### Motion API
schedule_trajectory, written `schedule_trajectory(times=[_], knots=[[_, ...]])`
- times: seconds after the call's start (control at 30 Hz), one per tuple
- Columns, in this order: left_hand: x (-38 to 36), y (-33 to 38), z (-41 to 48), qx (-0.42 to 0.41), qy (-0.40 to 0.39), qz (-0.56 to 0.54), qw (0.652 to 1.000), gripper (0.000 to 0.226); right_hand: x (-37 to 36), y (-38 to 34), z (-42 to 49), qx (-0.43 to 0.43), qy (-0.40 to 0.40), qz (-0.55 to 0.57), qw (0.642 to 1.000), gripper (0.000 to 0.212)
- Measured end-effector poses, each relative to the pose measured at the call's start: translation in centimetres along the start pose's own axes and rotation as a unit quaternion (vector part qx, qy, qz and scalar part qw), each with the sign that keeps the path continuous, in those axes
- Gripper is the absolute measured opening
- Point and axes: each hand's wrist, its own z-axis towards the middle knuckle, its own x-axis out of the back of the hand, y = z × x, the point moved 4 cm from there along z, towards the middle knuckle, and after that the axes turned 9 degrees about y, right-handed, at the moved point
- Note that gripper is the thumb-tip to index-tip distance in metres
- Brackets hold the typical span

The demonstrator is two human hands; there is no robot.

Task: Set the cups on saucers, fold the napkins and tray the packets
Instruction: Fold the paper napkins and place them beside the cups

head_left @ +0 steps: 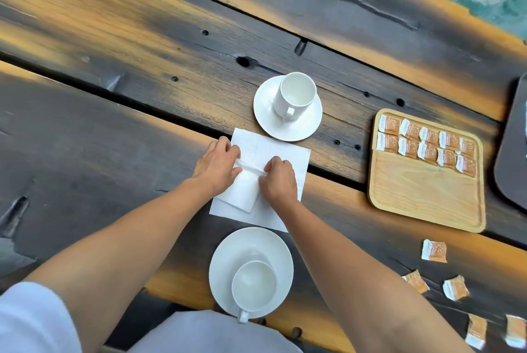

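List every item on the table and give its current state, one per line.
far cup: upright, empty, on the far saucer
near cup: upright, empty, on the near saucer
napkin: spread flat, a folded piece on top, mid-fold
left hand: pinching the fold
right hand: pinching the fold
wooden tray: ten packets in two rows, near half bare
loose packets: five lying on the table, not trayed
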Motion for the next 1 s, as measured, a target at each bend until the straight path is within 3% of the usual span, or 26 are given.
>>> schedule_trajectory(times=[0.13, 0.3, 0.43, 0.5, 0.6, 0.67, 0.83, 1.0], knots=[[0.6, 0.1, 0.5, -0.008, -0.010, -0.012, 1.000, 0.022, 0.4, 0.2, 0.2, -0.013, -0.014, 0.069, 0.997, 0.025], [1.1, 0.0, 0.4, 0.002, -0.011, -0.087, 0.996, 0.036, 1.2, 0.4, 0.5, -0.042, -0.033, 0.164, 0.985, 0.023], [1.7, -0.9, -0.3, 0.053, -0.016, -0.152, 0.987, 0.015, 2.0, 0.9, 0.1, -0.084, -0.042, 0.237, 0.967, 0.022], [2.0, -1.2, -0.9, 0.105, -0.018, -0.253, 0.962, 0.015, 2.3, 0.9, -0.1, -0.117, -0.061, 0.295, 0.946, 0.020], [2.5, -1.0, -2.0, 0.200, -0.046, -0.472, 0.858, 0.014, 2.6, 0.4, -0.8, -0.160, -0.105, 0.374, 0.907, 0.016], [2.8, -0.8, -2.8, 0.242, -0.059, -0.536, 0.807, 0.007, 2.4, 0.0, -1.4, -0.177, -0.135, 0.388, 0.894, 0.015], [3.6, -2.2, -4.0, 0.295, -0.042, -0.573, 0.763, 0.009, 1.1, -1.7, -2.5, -0.173, -0.159, 0.375, 0.897, 0.021], [4.6, -5.4, -5.7, 0.320, -0.033, -0.570, 0.756, 0.020, -1.4, -4.1, -3.4, -0.179, -0.169, 0.367, 0.897, 0.023]])
